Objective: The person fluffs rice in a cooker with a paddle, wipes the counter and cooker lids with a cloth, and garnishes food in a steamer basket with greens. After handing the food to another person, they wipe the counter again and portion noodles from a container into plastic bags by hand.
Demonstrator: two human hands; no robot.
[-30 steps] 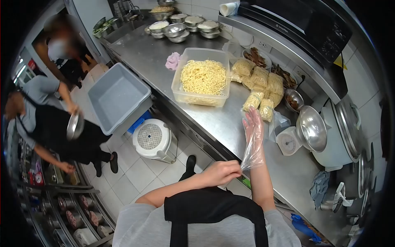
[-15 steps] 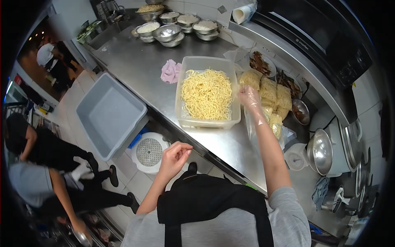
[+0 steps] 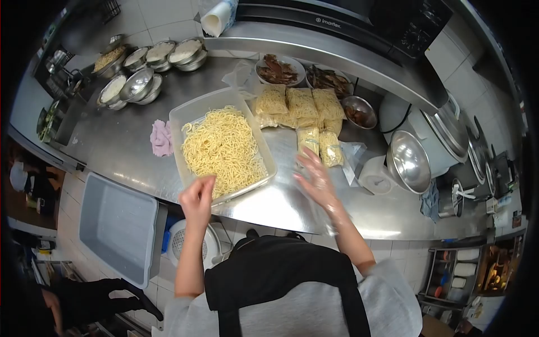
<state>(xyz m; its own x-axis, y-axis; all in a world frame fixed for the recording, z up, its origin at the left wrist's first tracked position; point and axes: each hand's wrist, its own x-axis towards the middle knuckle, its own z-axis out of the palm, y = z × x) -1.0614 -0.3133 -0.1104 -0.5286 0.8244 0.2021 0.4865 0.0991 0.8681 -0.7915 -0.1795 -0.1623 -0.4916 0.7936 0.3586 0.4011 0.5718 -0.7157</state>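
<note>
A clear plastic tub (image 3: 265, 178) sits at an angle on the steel counter, with a heap of yellow noodles (image 3: 222, 147) in it. My bare left hand (image 3: 197, 195) is closed with curled fingers at the tub's near left edge; nothing shows in it. My right hand (image 3: 315, 181), in a thin clear plastic glove, hangs over the counter right of the tub, fingers apart and slightly blurred. Just beyond its fingertips stand small bagged noodle packs (image 3: 331, 150). Larger bags of noodles (image 3: 302, 104) are stacked behind them.
A pink cloth (image 3: 161, 138) lies left of the tub. Metal bowls (image 3: 137, 85) fill the back left. Dishes of brown food (image 3: 279, 72) line the wall. A scale (image 3: 375, 181) and steel bowl (image 3: 409, 160) stand right. Below are a grey bin (image 3: 120, 224) and another person's legs (image 3: 120, 300).
My view has turned right. My right hand has drawn back from beside the tub and noodle bags, its fingers now spread. My left hand has come up to the tub's near edge.
</note>
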